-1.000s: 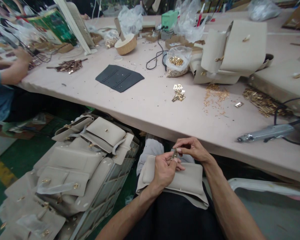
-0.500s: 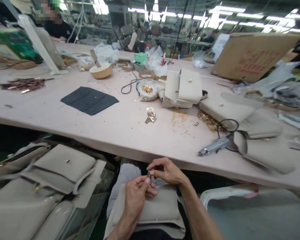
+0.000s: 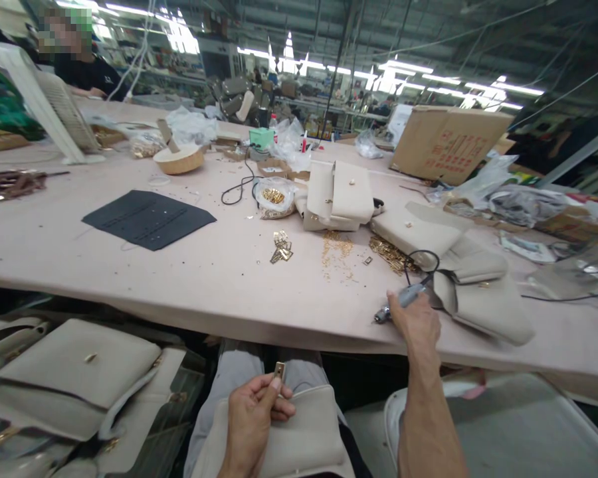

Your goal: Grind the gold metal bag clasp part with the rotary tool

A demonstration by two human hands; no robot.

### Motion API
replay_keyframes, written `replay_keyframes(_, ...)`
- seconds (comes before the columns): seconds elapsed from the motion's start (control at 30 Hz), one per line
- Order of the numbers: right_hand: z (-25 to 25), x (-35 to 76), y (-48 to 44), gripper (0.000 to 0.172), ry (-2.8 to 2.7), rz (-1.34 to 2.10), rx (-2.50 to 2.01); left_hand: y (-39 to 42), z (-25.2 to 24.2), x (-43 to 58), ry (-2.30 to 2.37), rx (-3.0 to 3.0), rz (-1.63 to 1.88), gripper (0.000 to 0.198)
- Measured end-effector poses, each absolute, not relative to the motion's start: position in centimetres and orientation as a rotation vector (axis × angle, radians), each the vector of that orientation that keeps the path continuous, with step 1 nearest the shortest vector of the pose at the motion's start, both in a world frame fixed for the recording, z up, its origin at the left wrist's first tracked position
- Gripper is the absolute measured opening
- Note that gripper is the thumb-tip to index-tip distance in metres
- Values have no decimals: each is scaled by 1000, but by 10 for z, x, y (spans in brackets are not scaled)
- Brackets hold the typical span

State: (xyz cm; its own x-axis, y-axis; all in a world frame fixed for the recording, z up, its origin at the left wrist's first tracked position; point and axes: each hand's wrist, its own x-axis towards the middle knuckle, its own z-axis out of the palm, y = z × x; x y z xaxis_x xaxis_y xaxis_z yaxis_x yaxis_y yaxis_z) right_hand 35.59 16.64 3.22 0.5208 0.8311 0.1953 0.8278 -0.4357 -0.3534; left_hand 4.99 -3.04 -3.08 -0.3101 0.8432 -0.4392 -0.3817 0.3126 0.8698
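My left hand (image 3: 253,415) is closed low over my lap, pinching a small gold metal clasp (image 3: 279,370) against the beige bag (image 3: 303,435) lying on my knees. My right hand (image 3: 414,321) has reached out to the table's near edge and wraps round the grey electric screwdriver (image 3: 401,302), whose black cord loops behind it. A small pile of gold clasps (image 3: 280,247) and scattered gold screws (image 3: 336,247) lie on the pink table (image 3: 189,265) between my hands and the far bags.
Beige bags (image 3: 341,192) stand mid-table and more lie at the right (image 3: 471,292). A dark punched leather piece (image 3: 147,218) lies left. Finished bags (image 3: 70,368) are stacked in a crate at my left. A cardboard box (image 3: 446,145) and another person (image 3: 80,63) are far behind.
The view has tilted up. My right hand left the clasp at my lap and moved up right to grip the screwdriver on the table. My left hand keeps the clasp.
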Motion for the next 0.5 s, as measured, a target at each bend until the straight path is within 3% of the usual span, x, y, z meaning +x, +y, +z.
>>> replay_keyframes(0.23, 15, 367, 186, 62, -1088, 76, -2274, -31, -33, 50, 1425, 426, 1325, 57)
replay_keyframes(0.4, 14, 370, 193, 62, -1069, 112, -2255, -30, -32, 52, 1423, 431, 1329, 55)
replay_keyframes(0.5, 17, 374, 196, 50, -1057, 161, -2263, -31, -29, 53, 1423, 440, 1352, 55)
